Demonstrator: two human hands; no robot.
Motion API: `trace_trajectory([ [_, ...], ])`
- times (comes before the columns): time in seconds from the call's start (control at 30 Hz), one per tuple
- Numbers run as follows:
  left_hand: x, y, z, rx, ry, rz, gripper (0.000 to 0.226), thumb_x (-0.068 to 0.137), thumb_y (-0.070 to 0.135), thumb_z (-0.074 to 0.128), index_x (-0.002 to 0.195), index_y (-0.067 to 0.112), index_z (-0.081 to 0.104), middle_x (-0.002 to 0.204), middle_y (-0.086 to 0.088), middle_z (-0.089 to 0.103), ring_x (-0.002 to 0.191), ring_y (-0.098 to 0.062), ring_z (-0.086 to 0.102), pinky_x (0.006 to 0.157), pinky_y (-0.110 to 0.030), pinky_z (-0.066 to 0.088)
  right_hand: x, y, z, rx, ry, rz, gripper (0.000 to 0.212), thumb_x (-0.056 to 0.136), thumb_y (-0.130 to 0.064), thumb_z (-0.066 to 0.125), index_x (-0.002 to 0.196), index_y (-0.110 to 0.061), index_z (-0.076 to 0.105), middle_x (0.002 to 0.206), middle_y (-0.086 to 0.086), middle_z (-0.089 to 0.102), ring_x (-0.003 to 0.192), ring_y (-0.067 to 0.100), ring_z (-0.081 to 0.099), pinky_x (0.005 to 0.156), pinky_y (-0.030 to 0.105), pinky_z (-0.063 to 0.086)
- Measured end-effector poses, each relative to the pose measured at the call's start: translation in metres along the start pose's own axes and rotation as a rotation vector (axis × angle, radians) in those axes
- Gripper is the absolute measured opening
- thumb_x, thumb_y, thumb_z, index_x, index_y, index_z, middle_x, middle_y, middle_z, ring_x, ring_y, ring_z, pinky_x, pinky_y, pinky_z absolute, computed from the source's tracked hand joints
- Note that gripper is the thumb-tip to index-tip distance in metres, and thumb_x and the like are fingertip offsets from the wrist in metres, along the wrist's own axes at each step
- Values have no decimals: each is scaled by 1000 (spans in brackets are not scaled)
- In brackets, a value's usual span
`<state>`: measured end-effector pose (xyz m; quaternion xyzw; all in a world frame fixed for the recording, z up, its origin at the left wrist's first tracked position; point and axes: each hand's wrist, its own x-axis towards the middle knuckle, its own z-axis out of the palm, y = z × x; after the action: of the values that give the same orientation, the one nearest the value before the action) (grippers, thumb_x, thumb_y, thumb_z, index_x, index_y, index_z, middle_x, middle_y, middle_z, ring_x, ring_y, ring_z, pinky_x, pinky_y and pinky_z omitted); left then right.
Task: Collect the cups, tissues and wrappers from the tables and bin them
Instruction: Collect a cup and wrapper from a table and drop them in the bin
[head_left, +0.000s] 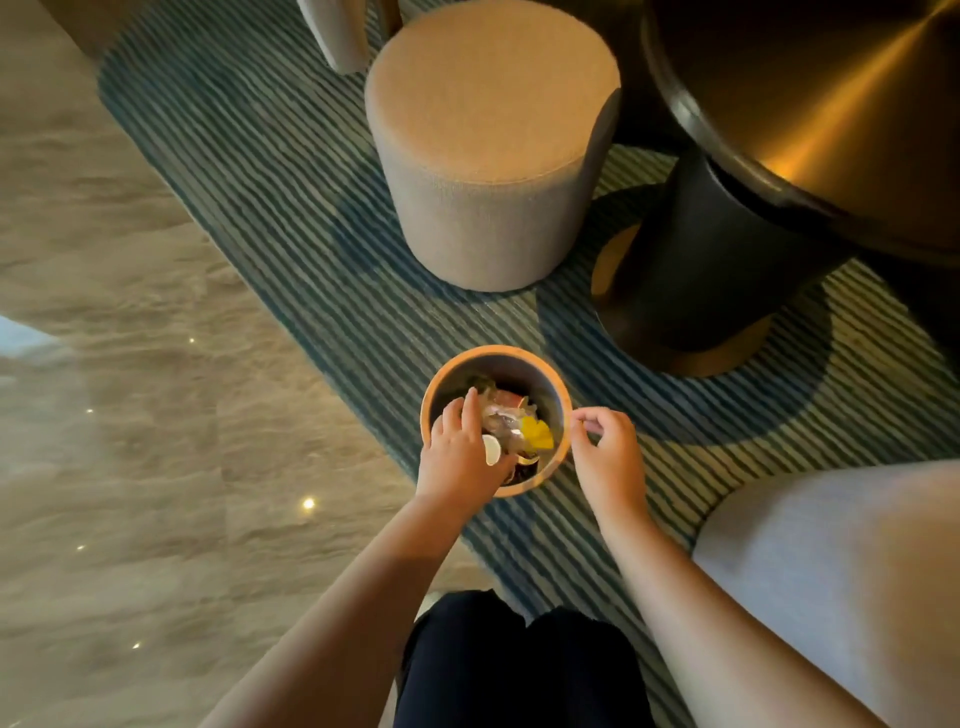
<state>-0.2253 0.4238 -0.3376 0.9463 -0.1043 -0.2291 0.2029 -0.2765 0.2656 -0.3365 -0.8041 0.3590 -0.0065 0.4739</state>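
A small round bin (563, 387) with a tan rim stands on the striped carpet just ahead of me. Inside lie crumpled wrappers (501, 415), a yellow scrap (537, 431) and a white cup (491, 449) on its side. My left hand (460, 457) reaches into the bin from the near left, its fingers stretched over the rubbish and the white cup beside its thumb. My right hand (605, 452) hovers at the bin's right rim with fingers loosely curled. Its fingertips are close to the rim and I see nothing in it.
A round beige pouf (493, 145) stands beyond the bin. A dark pedestal table (810, 104) with a black base (696, 270) is at the far right. A grey upholstered seat (841, 571) is near right. Polished stone floor (130, 415) lies to the left of the carpet.
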Motion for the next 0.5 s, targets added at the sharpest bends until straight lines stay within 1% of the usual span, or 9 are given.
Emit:
trace_trajectory([
  [0.07,-18,21,-37,-55,0,27,83,84,48,58,147,19,12,150,-1,22,133,-20,28,105,-41,35,-16,-24,-28,47,-6,-15,8,93,-25,55,97,-26,62,110,-6,55,100,5,56,72,16,43],
  [0.13,-40,54,-88,-154,51,96,69,87,47,55,144,23,25,145,3,32,128,-15,37,102,-37,39,-35,-59,-64,120,0,-63,10,93,-25,55,100,-24,62,109,-6,56,101,5,57,72,14,44],
  [0.2,-66,97,-148,-143,165,251,60,88,49,50,140,26,32,141,7,39,126,-12,37,102,-31,37,-58,-104,-104,177,39,-122,10,92,-24,56,101,-26,61,109,-9,57,102,3,57,75,14,47],
  [0.27,-94,142,-210,-37,267,428,61,88,53,44,141,26,31,142,5,39,129,-12,33,103,-32,32,-82,-155,-150,191,90,-223,14,92,-22,58,104,-29,59,111,-11,57,104,0,56,82,17,49],
  [0.33,-122,186,-272,44,338,568,63,87,56,39,141,24,30,141,4,40,129,-12,34,104,-31,31,-107,-206,-201,171,125,-329,20,91,-24,58,110,-30,57,116,-12,55,108,-2,53,89,21,47],
  [0.37,-136,207,-301,63,367,627,63,87,56,39,141,23,32,140,4,41,127,-12,35,103,-30,31,-120,-230,-228,144,139,-372,23,91,-27,58,113,-31,55,117,-15,54,111,-4,51,91,21,45],
  [0.47,-179,266,-372,56,399,811,60,88,55,41,138,23,36,137,5,41,126,-11,36,100,-29,34,-171,-286,-308,-11,213,-463,32,87,-44,54,118,-37,49,116,-32,45,113,-12,42,87,12,38],
  [0.5,-193,284,-388,48,391,883,59,88,55,40,138,24,37,138,5,40,126,-10,35,100,-29,32,-190,-299,-333,-73,262,-489,35,87,-48,52,120,-37,49,116,-32,44,114,-12,40,87,10,36],
])
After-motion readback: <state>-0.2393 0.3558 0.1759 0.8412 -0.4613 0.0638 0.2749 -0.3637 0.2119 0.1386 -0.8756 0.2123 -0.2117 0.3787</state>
